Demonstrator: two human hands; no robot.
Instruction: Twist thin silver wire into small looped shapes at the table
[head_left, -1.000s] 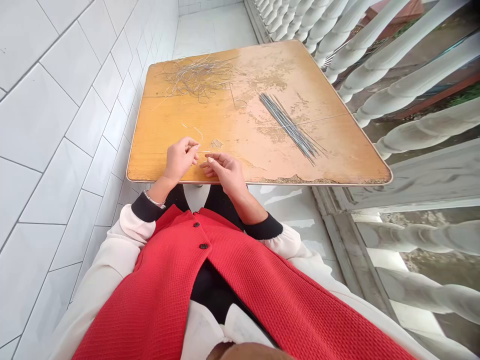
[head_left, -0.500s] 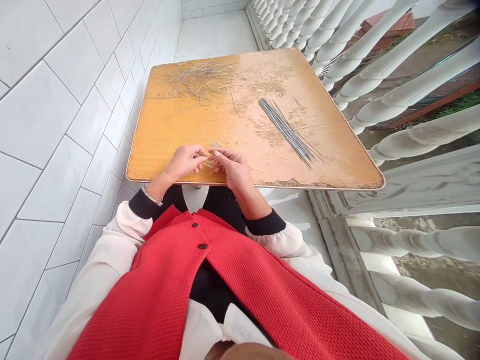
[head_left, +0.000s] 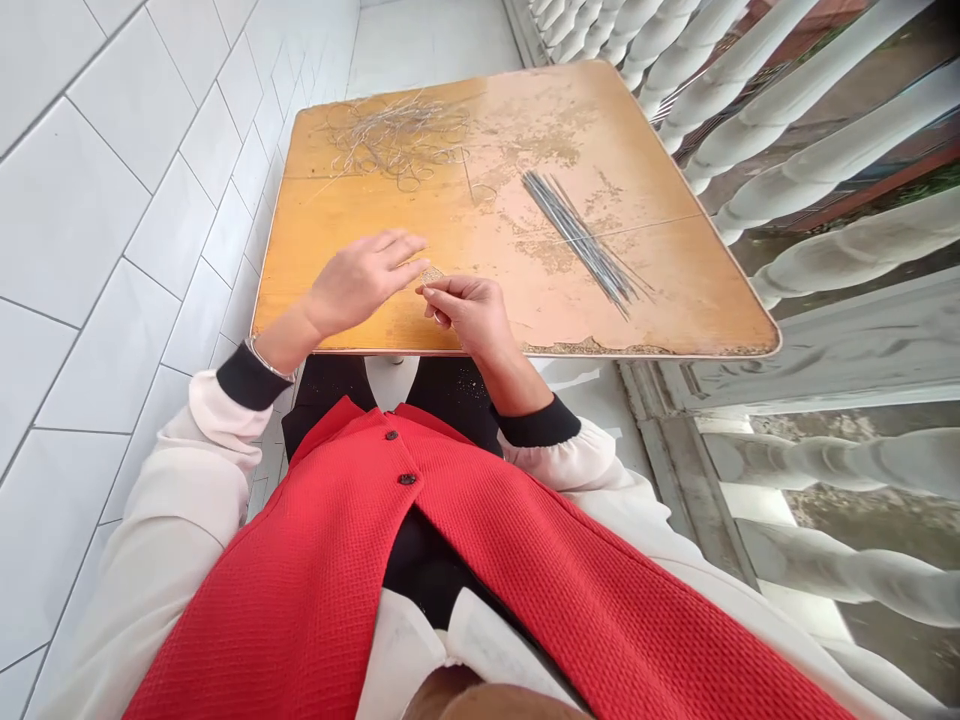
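While the right hand (head_left: 466,316) keeps its thumb and forefinger (head_left: 429,291) pressed together at the tips, whatever lies between them, if anything, is too fine to make out. The pinch sits just beside a small speckled tan scrap (head_left: 431,274), which could be a bit of fibre or a worn spot in the surface; I cannot tell which. The left hand (head_left: 362,282) stands apart, open with its fingers spread, above the wood, its fingertips (head_left: 405,245) near the scrap but not touching it. The step in hand looks like fine finger work on one small piece, away from the larger heaps. More work on that piece would call for the left fingers to close in beside the right pinch. Farther up the worn orange wooden tabletop (head_left: 660,353), a loose tangle of pale fibres (head_left: 397,140) lies towards the back left corner, and a fanned bundle of thin grey metal rods (head_left: 581,240) lies right of centre, both well apart from the hands. White wall tiles (head_left: 112,300) run along the left, and stone balusters (head_left: 847,210) along the right.
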